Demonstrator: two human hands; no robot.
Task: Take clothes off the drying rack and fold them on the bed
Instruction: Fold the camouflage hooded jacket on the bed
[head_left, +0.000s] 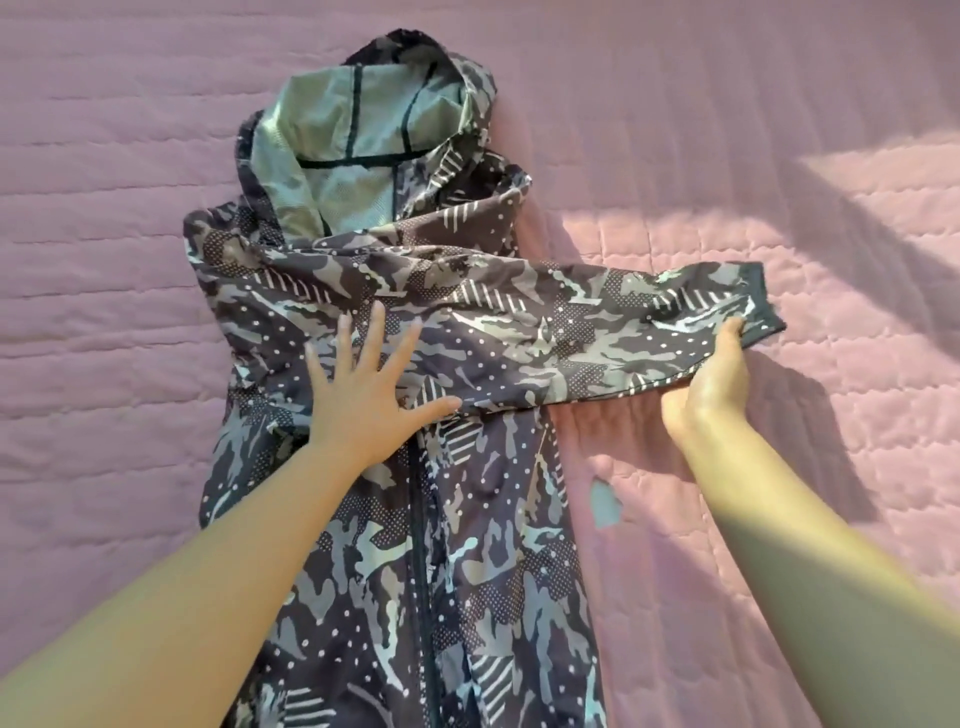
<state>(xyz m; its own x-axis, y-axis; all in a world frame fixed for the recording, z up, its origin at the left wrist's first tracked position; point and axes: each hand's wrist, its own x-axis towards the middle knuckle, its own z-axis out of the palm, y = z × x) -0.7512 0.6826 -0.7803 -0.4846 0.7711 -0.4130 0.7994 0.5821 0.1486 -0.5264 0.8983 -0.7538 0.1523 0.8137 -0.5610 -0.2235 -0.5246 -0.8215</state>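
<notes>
A camouflage hooded jacket (415, 519) lies front-up on the pink quilted bed (104, 260), its hood (358, 150) at the far end showing a grey lining. One sleeve (597, 332) is folded across the chest and sticks out to the right. My left hand (363, 395) presses flat on the chest with fingers spread. My right hand (711, 379) holds the sleeve near its dark cuff (763, 317), fingers tucked under the fabric. The zipper runs down the middle of the jacket.
The pink quilt covers the whole view. A small grey patch (605, 506) shows on the quilt right of the jacket. Sunlight and shadows fall across the right side. The drying rack is out of view.
</notes>
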